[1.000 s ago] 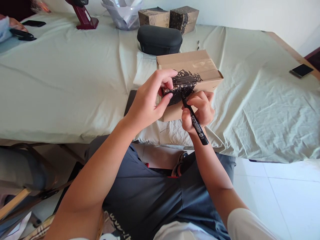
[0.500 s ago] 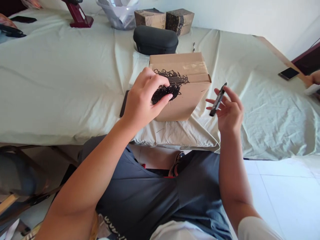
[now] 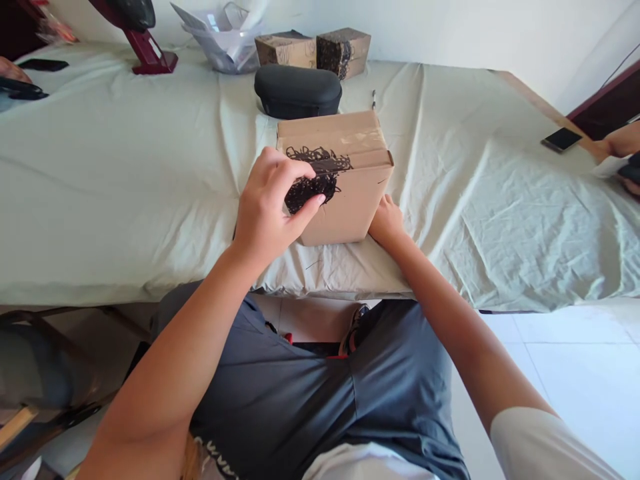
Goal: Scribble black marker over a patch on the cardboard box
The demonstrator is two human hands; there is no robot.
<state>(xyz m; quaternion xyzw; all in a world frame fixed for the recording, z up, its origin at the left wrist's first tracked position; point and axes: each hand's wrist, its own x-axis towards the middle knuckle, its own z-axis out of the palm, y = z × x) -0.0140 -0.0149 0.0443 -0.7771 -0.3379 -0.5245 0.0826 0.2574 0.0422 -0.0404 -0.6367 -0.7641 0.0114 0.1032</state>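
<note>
A brown cardboard box (image 3: 345, 207) stands upright near the table's front edge, with black marker scribble (image 3: 320, 183) across its upper left edge. My left hand (image 3: 273, 203) is curled over the box's left upper corner, thumb on the front face and fingers at the top. At the lower right side of the box sits my right hand (image 3: 387, 220), its fingers hidden behind the box. The black marker does not show now; whether that hand still has it cannot be seen.
Behind the box lie a black hard case (image 3: 299, 93) and a thin pen (image 3: 373, 100). Two small scribbled boxes (image 3: 353, 53), a clear plastic basket (image 3: 227, 47) and a maroon stand (image 3: 155, 60) line the back. A phone (image 3: 561, 140) and another person's hand (image 3: 623, 143) are at right.
My right hand, which had the black marker in its fingers beside the box, has moved left to the box's lower right side. The left hand keeps its hold. The view has shifted slightly.
</note>
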